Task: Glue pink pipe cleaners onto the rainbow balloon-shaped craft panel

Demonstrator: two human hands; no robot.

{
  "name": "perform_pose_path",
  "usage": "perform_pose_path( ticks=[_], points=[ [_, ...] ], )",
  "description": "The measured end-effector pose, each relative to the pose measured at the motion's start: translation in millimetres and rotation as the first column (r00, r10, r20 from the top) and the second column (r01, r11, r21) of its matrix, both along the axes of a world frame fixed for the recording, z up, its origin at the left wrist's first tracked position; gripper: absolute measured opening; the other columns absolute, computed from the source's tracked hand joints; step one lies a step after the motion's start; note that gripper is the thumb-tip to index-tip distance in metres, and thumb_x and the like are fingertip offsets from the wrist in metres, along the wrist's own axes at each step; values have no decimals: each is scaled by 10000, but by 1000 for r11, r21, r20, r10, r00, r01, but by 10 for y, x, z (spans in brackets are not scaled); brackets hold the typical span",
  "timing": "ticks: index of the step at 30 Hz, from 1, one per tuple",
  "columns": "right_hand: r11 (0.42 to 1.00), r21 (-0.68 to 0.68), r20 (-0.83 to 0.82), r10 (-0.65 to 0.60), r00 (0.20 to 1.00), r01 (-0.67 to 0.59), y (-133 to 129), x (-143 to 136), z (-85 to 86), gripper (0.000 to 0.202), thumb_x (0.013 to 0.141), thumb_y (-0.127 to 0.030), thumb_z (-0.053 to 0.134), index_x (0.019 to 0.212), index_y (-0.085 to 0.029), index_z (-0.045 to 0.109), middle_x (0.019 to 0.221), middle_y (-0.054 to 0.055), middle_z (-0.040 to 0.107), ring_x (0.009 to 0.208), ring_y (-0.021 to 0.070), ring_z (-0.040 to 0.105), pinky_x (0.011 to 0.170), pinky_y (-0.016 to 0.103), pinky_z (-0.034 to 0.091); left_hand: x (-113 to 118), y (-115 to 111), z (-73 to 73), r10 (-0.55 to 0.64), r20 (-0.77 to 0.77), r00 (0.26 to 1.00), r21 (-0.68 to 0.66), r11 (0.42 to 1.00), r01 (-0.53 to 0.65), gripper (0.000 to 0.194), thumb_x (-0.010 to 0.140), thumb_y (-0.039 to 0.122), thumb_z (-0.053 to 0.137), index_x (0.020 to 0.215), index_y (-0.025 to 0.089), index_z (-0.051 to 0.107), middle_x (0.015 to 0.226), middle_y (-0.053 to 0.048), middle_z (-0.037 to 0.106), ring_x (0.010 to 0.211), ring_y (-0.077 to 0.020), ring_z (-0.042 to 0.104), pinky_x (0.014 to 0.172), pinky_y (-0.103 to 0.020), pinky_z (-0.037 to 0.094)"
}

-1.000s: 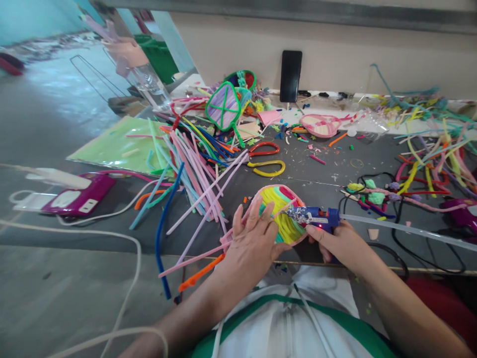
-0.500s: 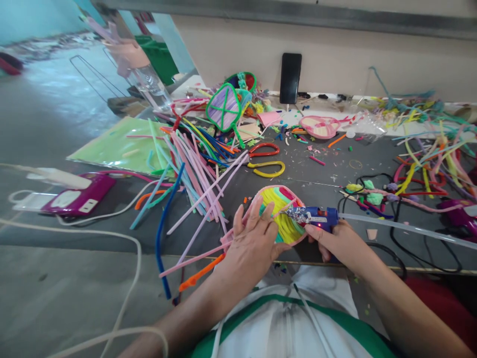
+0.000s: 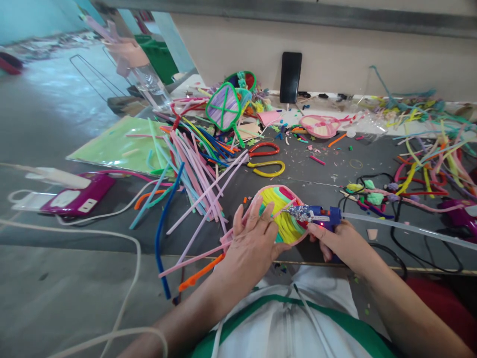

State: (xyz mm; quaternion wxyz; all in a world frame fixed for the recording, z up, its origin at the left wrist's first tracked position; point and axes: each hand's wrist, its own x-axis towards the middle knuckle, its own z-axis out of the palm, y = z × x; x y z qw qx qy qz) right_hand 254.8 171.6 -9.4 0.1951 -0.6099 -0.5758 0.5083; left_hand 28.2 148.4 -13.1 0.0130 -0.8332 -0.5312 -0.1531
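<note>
Hot glue could burn the left hand (image 3: 249, 247), spread flat on the pipe-cleaner disc (image 3: 283, 213) near the desk's (image 3: 324, 171) front edge, since the right hand (image 3: 341, 242), clenched round the glue gun (image 3: 316, 216), aims just beside those fingertips (image 3: 269, 222).

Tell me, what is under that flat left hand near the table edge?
The left hand presses on a round, colourful pipe-cleaner piece, yellow and pink where it shows. The part beneath the palm is covered. The right hand holds a blue glue gun against it.
</note>
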Motion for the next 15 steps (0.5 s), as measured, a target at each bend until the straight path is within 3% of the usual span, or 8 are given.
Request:
perform_pose_path(
  ticks=[6,15],
  points=[
    [1000,-2,38,6,999,-6,-2,-16,49,497,853,-649,507,655,-207,619,384,-16,534,403,152,553,506,265,466,6,-5,6,0,-4,1000,6,1000,0,377,891,525,569,1031,190,671,1457,-102,511,1457,-347,265,1189,-580,93],
    [997,-52,-82,-65,995,61,25,63,94,496,829,-675,516,693,-204,596,368,-33,503,370,142,513,476,254,449,10,-6,8,9,4,1000,-6,1000,-9,330,902,492,566,975,188,672,1417,-121,550,1443,-351,296,1180,-582,118]
  ],
)
